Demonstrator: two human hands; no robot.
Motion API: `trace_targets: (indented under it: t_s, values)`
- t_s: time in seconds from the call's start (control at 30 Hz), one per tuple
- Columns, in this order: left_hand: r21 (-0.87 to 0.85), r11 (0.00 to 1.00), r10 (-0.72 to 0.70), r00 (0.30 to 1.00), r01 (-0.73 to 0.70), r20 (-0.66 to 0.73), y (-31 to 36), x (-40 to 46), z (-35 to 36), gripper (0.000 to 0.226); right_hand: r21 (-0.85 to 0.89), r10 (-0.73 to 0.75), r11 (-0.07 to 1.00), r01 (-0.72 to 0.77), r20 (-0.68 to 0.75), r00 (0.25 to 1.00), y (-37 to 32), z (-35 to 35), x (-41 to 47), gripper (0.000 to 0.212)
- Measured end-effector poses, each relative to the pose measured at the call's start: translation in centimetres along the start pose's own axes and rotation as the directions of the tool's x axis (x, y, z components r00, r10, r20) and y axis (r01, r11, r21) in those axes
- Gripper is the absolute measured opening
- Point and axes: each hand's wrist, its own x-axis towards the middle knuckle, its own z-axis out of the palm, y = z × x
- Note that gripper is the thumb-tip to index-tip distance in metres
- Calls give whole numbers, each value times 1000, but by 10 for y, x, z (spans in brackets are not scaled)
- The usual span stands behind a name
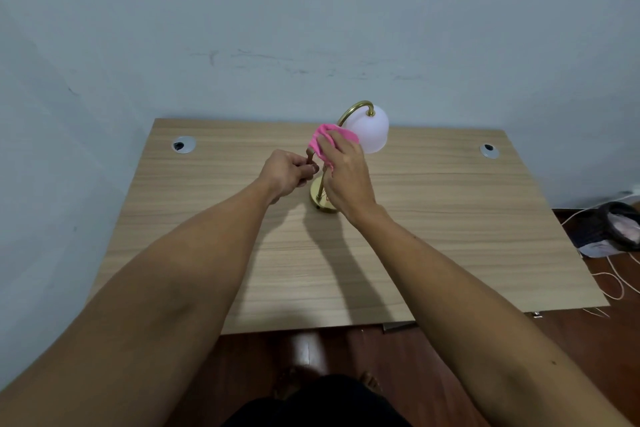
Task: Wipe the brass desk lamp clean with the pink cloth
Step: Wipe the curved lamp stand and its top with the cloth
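Brass desk lamp stands mid-desk toward the far edge of the wooden desk, white shade hanging off its curved neck. Right hand presses the bunched pink cloth around the upper stem, likely to rub it. Left hand, fingers curled, pinches the stem lower down, probably steadying it. No brand, label or writing readable anywhere.
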Motion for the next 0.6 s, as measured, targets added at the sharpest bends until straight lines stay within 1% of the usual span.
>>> trace_targets:
  t_s: [0.03,0.07,0.13,0.17,0.2,0.23,0.27,0.3,0.33,0.4,0.43,0.5,0.57,0.6]
  values:
    - [7,1000,-1,1000,1,4,1,0,0,7,-12,-6,1000,6,5,1000,-1,0,1,56]
    - [19,1000,0,1000,0,8,2,-1,-1,8,-38,-53,998,54,32,998,0,-2,3,56]
    - [38,999,-2,1000,1,18,3,-2,-3,9,-145,-194,966,215,149,970,7,-5,5,54]
    - [37,999,-6,1000,5,23,3,-3,-3,8,-205,-243,935,289,224,944,13,-8,7,57]
    - [36,999,-8,1000,7,26,4,-4,-3,9,-253,-257,908,334,292,921,18,-9,8,61]
    - [39,999,-10,1000,9,25,4,-4,-2,10,-282,-244,898,339,324,914,22,-10,8,62]
    - [45,999,-10,1000,9,20,4,-4,-1,12,-284,-212,910,304,312,926,24,-11,8,62]
    - [52,999,-7,1000,7,18,6,-4,-1,13,-249,-167,940,232,258,952,21,-10,7,58]
    - [58,998,-4,1000,3,18,7,-5,0,12,-178,-122,972,155,180,976,16,-9,7,53]
    - [57,998,-3,1000,2,25,9,-6,1,9,-87,-101,991,106,57,993,5,-5,5,44]
    - [50,999,-5,1000,4,27,9,-6,0,12,-90,-111,989,115,55,992,2,-3,4,44]
    - [34,999,-14,999,12,35,8,-7,0,18,-155,-154,973,173,126,980,2,-5,0,44]
    - [26,1000,-17,999,16,36,6,-7,-1,13,-172,-175,965,197,133,976,10,-7,1,39]
    - [27,1000,-15,999,14,30,6,-7,-1,10,-162,-155,972,173,121,981,12,-7,3,41]
